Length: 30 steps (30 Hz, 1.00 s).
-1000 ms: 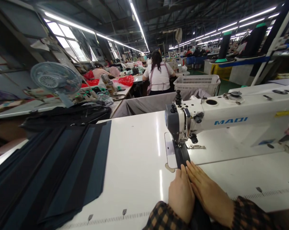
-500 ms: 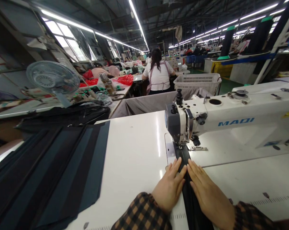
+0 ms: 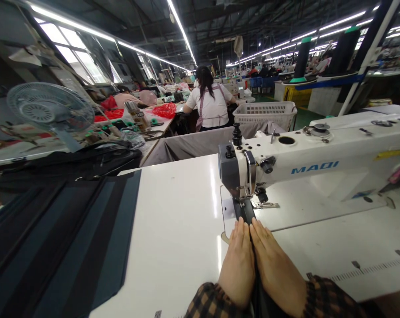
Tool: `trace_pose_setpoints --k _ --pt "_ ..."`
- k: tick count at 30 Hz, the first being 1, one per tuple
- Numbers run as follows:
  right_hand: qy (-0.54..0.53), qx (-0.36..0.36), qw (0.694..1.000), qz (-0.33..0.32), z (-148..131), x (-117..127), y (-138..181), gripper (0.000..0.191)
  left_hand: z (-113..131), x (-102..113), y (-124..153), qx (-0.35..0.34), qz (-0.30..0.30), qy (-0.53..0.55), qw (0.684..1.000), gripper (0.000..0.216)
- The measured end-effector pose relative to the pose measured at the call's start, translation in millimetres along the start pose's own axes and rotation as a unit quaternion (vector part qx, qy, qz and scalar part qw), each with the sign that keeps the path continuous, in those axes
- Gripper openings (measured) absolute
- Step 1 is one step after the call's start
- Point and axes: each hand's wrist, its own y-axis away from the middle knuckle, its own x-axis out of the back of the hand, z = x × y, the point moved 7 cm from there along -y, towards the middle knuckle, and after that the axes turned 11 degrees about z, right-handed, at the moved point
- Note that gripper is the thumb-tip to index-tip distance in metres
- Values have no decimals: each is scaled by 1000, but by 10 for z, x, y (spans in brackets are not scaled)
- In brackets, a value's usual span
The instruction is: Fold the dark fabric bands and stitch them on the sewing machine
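Note:
A narrow black fabric strip (image 3: pixel 245 213) runs under the presser foot of a white sewing machine (image 3: pixel 314 170). My left hand (image 3: pixel 238 260) lies flat on the strip's left side, fingers stretched toward the needle. On the right side, my right hand (image 3: pixel 276 265) rests flat as well, its fingertips almost touching those of the left. Both hands are open and press the strip from above. Between and below them, most of the strip is hidden by the hands. The needle tip is too small to make out.
Dark blue and black fabric panels (image 3: pixel 97 229) lie stacked on the left of the white table (image 3: pixel 173 221). A fan (image 3: pixel 50 110) stands behind them. Ahead are a grey cloth trough (image 3: pixel 186 143), a white basket (image 3: pixel 266 114) and a seated co-worker (image 3: pixel 210 104). Black thread cones (image 3: pixel 302 59) stand at right.
My left hand has straightened and moved in beside the right, its thumb no longer spread over the strip. The whole view has shifted, with the machine now further left.

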Motion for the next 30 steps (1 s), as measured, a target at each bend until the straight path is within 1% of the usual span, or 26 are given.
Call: trace_pose_setpoints --k 5,9,14,21,24,27,28,30 --pt "-7 2 1000 8 3 -24 -10 54 -11 46 -88 -2 -27 0 1000 50" --pt "-24 4 1000 13 20 -62 -7 56 -37 12 -131 3 -35 -1 999 48" --pt "-23 5 1000 1 22 -98 4 55 -45 -14 -141 16 -14 10 1000 48" --pt "-20 2 1000 5 13 -69 -13 54 -67 63 -141 43 21 54 997 46" --pt "-13 14 1000 7 21 -50 20 51 -13 146 -11 41 40 56 997 43" --pt "3 49 999 0 6 -31 73 51 120 197 280 30 40 43 998 44" --pt "9 59 998 -3 0 -23 86 51 167 204 397 36 37 36 998 44" --pt "21 69 997 -10 -4 -5 100 50 240 208 625 74 25 22 997 42"
